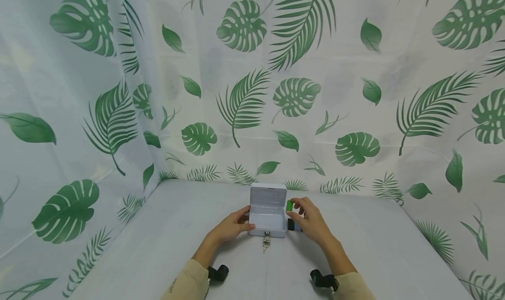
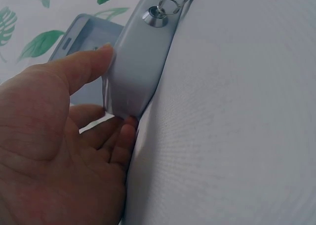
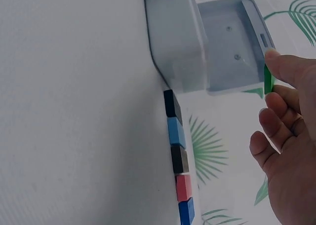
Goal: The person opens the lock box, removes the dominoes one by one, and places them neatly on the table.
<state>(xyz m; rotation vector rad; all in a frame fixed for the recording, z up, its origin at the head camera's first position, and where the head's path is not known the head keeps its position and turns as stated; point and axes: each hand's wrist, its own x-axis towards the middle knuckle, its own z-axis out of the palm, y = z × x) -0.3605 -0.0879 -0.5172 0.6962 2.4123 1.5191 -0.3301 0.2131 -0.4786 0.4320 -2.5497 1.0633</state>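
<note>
A pale grey metal cash box (image 1: 278, 233) stands on the table with its lid (image 1: 268, 196) raised at the back. My left hand (image 1: 232, 226) holds the box's left side, thumb at the rim and fingers by the lower edge in the left wrist view. Between thumb and forefinger my right hand (image 1: 310, 221) pinches a thin green block (image 1: 289, 206), up beside the box's right side. The tray inside shows a bare floor in the head view. From the front lock (image 2: 156, 18) hangs a small bunch of keys (image 1: 266, 243).
Right of the box, small blocks stand in a row: black (image 3: 172, 105), light blue (image 3: 176, 132), another black (image 3: 179, 159), red (image 3: 183, 187) and dark blue (image 3: 186, 211). A white table (image 1: 158, 247) meets leaf-printed cloth walls (image 1: 315, 159) behind and at both sides.
</note>
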